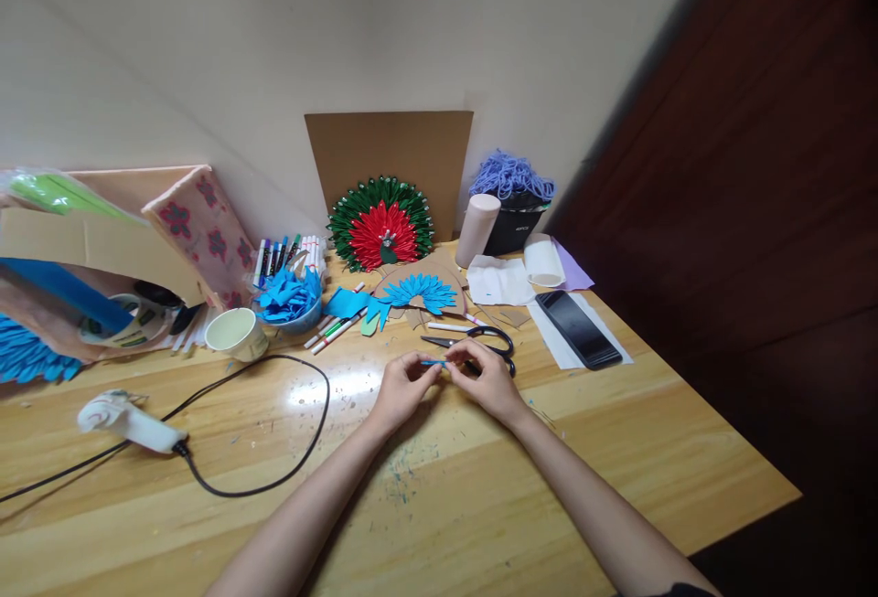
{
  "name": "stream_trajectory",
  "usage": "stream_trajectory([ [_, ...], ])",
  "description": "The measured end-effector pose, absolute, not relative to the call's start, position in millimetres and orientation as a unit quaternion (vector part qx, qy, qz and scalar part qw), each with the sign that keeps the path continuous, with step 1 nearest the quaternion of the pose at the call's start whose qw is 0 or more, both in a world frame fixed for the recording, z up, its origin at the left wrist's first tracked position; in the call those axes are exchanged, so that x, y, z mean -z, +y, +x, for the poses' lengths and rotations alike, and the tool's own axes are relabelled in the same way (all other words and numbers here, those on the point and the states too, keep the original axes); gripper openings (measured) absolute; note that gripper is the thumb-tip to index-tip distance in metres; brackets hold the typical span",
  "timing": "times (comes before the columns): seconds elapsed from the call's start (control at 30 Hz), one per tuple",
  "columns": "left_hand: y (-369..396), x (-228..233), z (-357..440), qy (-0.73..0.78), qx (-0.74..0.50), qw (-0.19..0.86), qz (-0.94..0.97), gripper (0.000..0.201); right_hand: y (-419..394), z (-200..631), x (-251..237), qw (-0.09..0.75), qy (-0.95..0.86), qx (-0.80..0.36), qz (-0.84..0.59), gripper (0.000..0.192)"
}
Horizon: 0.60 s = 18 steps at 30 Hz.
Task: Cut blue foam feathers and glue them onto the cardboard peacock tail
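Between the fingertips of my left hand and my right hand is a thin blue strip, pinched from both ends just above the table. Whether it is paper or ribbon I cannot tell. Black-handled scissors lie right behind my right hand, partly covered by it. Farther back, a brown cardboard piece carries a fan of blue petals. A blue bowl heaped with blue pieces stands to the left, beside several markers.
A white glue gun with a looping black cord lies at left, near a pale cup. A red and green peacock craft leans on cardboard. A pink bottle and a phone are at right.
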<state>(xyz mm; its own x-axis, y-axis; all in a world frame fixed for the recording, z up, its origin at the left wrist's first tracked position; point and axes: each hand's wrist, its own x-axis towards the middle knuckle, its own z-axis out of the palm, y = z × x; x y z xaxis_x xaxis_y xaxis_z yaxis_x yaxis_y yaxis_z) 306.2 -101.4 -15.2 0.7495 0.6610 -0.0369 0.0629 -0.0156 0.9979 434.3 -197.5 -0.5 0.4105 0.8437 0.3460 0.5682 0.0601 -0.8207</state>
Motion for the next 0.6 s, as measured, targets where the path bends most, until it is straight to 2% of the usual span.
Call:
stream_trajectory([
  [0.23,-101.4,16.4,306.2,0.271,-0.238,0.611,0.705,0.026,-197.8,434.9,-3.4,0.492,-0.559,-0.122,-0.657,0.006],
  [0.6,-98.8,11.6,306.0,0.258,-0.213,0.674,0.659,0.02,-199.8,433.7,-0.9,0.468,-0.605,-0.062,-0.641,0.009],
])
